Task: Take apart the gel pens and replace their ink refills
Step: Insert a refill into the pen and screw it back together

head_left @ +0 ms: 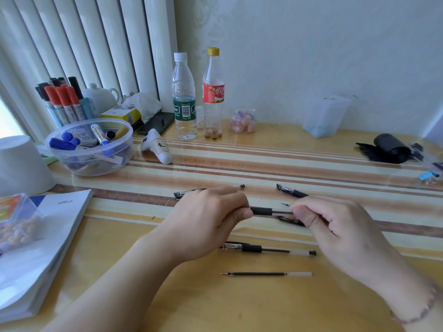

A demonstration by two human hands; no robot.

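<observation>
1. Wooden table [239, 307] with a striped runner across the middle; wall and vertical blinds behind.
2. Stack of books/papers [40, 248] at the left edge, top cover reads "Office"; clear box of small beads on its far corner.
3. White upturned bowl [21, 164] far left.
4. Clear plastic tub [91, 149] of blue markers, left rear; a holder of red- and black-capped markers behind it.
5. Two bottles upright at the back: clear water bottle [183, 97], cola bottle [212, 92] just beside it on the right.
6. Left hand [206, 219] curled round the tip end of a gel pen [271, 211], thumb and fingers gripping it.
7. Right hand [340, 224] pinching the barrel end of the same pen, fingers curled. Pen is horizontal between the hands, above the runner; black rubber grip visible.
8. Second gel pen [268, 249] lies flat on the table just nearer the person, below the hands.
9. Loose ink refill [266, 274] lies parallel to it, nearer still, apart from it.
10. Another pen [208, 190] partly hidden behind the left hand.
11. Pen cap [291, 190] beyond the right hand; another black part partly hidden under the right fingers, can't tell what.
</observation>
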